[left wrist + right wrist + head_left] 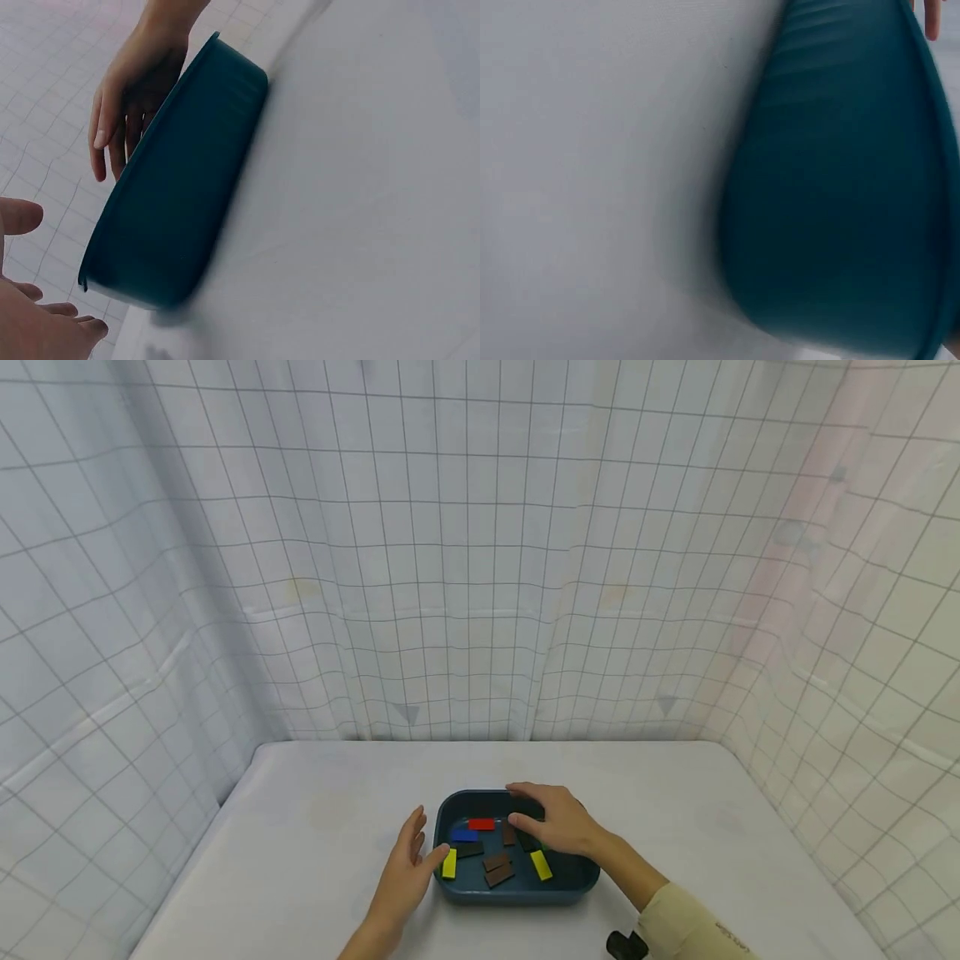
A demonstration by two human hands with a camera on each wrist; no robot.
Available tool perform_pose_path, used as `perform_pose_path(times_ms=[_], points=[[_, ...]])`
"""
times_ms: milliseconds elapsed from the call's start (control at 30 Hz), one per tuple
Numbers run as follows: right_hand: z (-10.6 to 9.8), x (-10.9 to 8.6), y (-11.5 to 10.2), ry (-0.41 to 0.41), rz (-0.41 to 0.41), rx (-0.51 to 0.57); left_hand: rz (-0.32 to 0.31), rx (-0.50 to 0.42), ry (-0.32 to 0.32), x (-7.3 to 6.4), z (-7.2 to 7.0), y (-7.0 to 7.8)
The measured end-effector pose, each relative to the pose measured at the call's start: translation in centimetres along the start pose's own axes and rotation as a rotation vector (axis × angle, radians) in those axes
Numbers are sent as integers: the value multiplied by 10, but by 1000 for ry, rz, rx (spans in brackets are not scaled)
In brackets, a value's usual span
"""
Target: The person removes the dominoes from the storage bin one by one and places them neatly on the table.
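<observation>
Dark teal plastic tub (516, 897), one, sits upright on the white bench (322, 831), with the loose blocks inside. Block count: one red block (482, 824), one blue block (464, 836), two yellow blocks (541, 866), three brown blocks (498, 875), one clear black block (469, 850). Another dark patch (528, 841) lies partly under the right hand (561, 821), plus a green sliver (545, 847); piece count there uncertain. Two hands: right one reaches over the tub's right side, fingers loosely extended, thumb apart, pinching nothing visible; can't tell if the fingertips touch a block. Left hand (403, 875) is spread beside the left rim, thumb toward the near yellow block; contact unclear. Both wrist views mostly show the tub's outer wall, blurred, contents hidden; right wrist view crops the tub. One black object (627, 945) by the sleeve (682, 922), cut off at the bottom, can't identify.
</observation>
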State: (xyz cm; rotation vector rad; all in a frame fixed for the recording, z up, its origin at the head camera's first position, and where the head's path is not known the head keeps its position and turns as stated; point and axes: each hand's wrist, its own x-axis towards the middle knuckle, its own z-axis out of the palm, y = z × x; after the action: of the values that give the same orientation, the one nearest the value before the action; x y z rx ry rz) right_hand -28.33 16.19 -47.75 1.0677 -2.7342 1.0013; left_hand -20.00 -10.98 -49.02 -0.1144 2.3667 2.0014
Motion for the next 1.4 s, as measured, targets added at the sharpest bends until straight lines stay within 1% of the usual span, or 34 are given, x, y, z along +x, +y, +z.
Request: perform_pose_path(times_ms=[67, 200, 300, 400, 500, 633, 733, 900, 1067, 1200, 1333, 1400], points=[[7, 2, 4, -8, 20, 10, -11, -59, 0, -1, 5, -6], [20, 5, 14, -11, 45, 27, -33, -153, -26, 0, 9, -16], [26, 7, 20, -11, 53, 31, -55, -201, -47, 0, 11, -21], [30, 11, 24, -20, 40, -14, -57, -236, -66, -1, 11, -27], [33, 14, 26, -41, 31, -91, -48, -270, -101, 0, 10, -33], [36, 16, 26, -96, 23, -192, -73, -345, -148, 2, 7, -40], [38, 17, 25, -124, 22, -214, -95, -373, -159, 3, 6, -43], [37, 17, 26, -131, 36, -196, -100, -363, -164, 4, 8, -40], [39, 14, 27, -140, 19, -152, -88, -357, -173, 1, 9, -40], [38, 14, 27, -133, -7, -80, -73, -352, -172, 0, 8, -39], [35, 15, 27, -99, -24, 12, -74, -320, -152, 0, 8, -39], [34, 15, 28, -80, -17, 64, -68, -314, -150, 0, 8, -39]])
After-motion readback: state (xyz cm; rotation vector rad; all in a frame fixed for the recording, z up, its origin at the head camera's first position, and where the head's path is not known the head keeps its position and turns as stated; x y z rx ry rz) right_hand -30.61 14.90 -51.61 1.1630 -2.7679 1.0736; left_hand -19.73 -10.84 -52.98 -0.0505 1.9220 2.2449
